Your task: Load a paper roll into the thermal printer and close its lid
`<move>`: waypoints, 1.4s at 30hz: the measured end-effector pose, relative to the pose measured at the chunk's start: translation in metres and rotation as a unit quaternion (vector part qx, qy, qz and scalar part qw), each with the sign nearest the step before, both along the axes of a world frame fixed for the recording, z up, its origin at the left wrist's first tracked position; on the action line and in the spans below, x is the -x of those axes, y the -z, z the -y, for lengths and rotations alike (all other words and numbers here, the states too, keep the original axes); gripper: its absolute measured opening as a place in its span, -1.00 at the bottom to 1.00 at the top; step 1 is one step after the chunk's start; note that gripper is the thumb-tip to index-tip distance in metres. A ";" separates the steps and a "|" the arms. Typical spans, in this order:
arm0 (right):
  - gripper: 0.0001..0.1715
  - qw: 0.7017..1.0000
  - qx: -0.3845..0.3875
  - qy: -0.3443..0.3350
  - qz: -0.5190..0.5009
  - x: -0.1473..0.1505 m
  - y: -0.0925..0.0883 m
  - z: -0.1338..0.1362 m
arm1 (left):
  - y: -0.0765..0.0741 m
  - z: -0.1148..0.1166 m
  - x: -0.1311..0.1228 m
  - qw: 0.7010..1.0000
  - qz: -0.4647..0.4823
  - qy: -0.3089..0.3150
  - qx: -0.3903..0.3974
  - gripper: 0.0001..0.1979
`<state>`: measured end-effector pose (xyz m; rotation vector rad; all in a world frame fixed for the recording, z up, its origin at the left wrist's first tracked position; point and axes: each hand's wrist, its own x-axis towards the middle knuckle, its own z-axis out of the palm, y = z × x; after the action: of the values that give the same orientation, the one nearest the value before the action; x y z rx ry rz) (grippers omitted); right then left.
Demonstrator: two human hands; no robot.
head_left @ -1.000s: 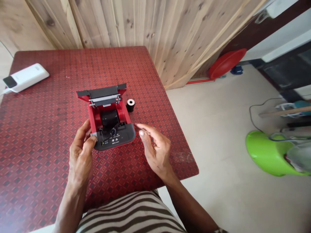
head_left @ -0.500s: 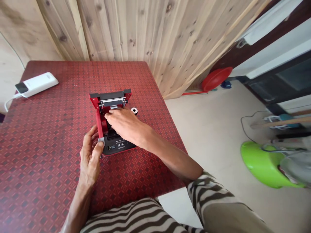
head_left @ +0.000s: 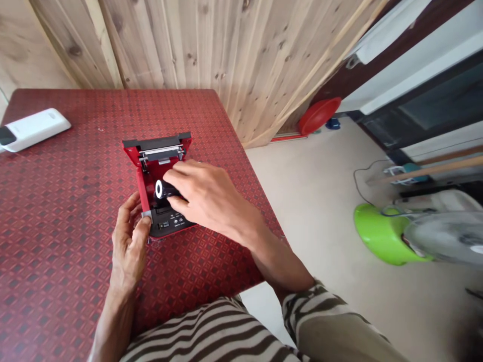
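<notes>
A small red and black printer [head_left: 170,226] stands on the table, its lid [head_left: 157,146] tipped up at the back. My left hand [head_left: 130,231] grips the printer's left front corner, thumb on a grey tab and fingers along the side wall. Between the thumb and fingers of my right hand [head_left: 206,198] is a black paper roll [head_left: 168,190] with a white ring at its end. It lies sideways in or just over the printer's open compartment; my hand covers its right end and the printer's right side.
A white power bank [head_left: 37,129] lies at the table's far left. Behind the red patterned table [head_left: 75,191] rises a wooden plank wall [head_left: 181,50]. On the floor to the right are a green tub [head_left: 385,236] and a red basin [head_left: 320,115].
The black roll, earlier upright on the table right of the printer, is now in my right hand at the compartment. My left hand keeps its hold. The whole view has shifted slightly.
</notes>
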<state>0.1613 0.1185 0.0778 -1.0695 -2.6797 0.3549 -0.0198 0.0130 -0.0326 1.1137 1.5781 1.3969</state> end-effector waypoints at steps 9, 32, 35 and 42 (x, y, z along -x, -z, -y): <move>-0.65 0.888 0.178 0.209 -0.369 -0.105 0.075 0.042 | 0.009 0.001 0.003 0.999 0.046 0.010 0.018 -0.44; -0.59 0.948 0.192 0.143 -0.212 -0.059 0.119 -0.065 | 0.008 -0.001 0.004 1.000 0.020 -0.012 0.018 -0.40; -0.68 0.943 0.167 0.179 -0.225 -0.056 0.121 -0.065 | 0.012 0.000 0.006 0.999 0.032 0.003 0.008 -0.42; -0.51 0.928 0.208 0.046 -0.305 -0.100 0.034 -0.028 | 0.010 0.003 0.004 1.000 0.005 0.013 0.001 -0.43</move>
<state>0.2611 0.1462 0.0440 -0.9712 -2.0319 1.0756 -0.0242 0.0103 -0.0422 1.1201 1.5516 1.3803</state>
